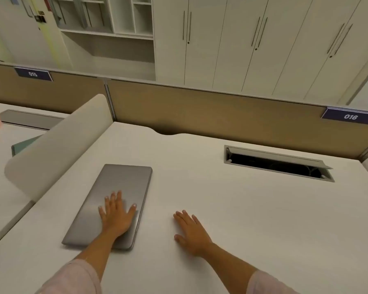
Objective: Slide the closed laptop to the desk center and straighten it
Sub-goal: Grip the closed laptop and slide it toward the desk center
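A closed grey laptop (pixel 119 187) lies on the left part of the white desk (pixel 232 209), its long side running away from me and slightly skewed to the desk edges. My left hand (pixel 116 215) rests flat on the laptop's lid, near its front end, fingers spread. To the right of the laptop, my right hand (pixel 191 230) lies flat on the bare desk with fingers apart, not touching the laptop.
A curved cream divider (pixel 57 149) stands just left of the laptop. An open cable hatch (pixel 278 164) is sunk into the desk at the back right. A tan partition (pixel 221 111) with a "016" label (pixel 350 116) closes the far edge.
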Available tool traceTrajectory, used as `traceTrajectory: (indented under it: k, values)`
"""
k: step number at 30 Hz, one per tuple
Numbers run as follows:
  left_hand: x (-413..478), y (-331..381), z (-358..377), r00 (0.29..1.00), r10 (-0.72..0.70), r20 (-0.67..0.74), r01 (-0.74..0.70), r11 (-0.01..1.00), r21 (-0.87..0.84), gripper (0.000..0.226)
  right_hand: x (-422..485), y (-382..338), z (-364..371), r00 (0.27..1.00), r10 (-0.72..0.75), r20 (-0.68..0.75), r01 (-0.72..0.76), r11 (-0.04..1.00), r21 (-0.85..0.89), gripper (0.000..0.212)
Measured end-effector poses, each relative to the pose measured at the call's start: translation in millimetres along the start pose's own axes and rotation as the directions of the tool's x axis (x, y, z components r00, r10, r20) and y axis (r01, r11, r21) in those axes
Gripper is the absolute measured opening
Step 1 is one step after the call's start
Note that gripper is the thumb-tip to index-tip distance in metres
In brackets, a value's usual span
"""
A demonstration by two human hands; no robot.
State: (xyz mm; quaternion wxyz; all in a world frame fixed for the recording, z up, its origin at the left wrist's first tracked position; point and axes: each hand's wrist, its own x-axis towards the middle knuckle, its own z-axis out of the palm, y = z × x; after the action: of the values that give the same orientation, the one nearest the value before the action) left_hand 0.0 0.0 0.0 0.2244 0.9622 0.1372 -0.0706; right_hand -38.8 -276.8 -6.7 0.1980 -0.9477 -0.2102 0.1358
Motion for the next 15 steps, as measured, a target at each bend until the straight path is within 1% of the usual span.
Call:
traceTrajectory:
  k: [2,4,8,11,15]
  values:
    - [7.4,-13.2,-9.0,0.989,-0.146,-0.025,0.146,0.989,-0.025,0.082,14.5,-7.7,-0.7,0.999,-0.042,0.023,0.042,0.999,-0.015,0.064]
    - [14.2,-26.0,-17.8,0.971,-0.239,-0.017,0.238,0.970,-0.046,0.082,26.5,-18.7,-6.6,0.998,-0.051,0.040,0.052,0.998,-0.030,0.063]
    - [23.7,-38.9,-25.7,0.958,-0.288,0.018,0.288,0.956,-0.049,0.083,44.3,-32.3,-5.0,0.996,-0.052,0.079,0.052,0.999,-0.004,0.063]
    - [31.0,-50.1,-28.1,0.960,-0.279,0.029,0.279,0.960,-0.003,0.084,51.5,-45.5,3.4,0.988,-0.065,0.140,0.063,0.998,0.021,0.065]
    - [36.9,-53.4,-31.0,0.960,-0.280,0.011,0.280,0.960,-0.002,0.093,55.5,-57.5,14.1,0.988,-0.077,0.131,0.071,0.996,0.054,0.068]
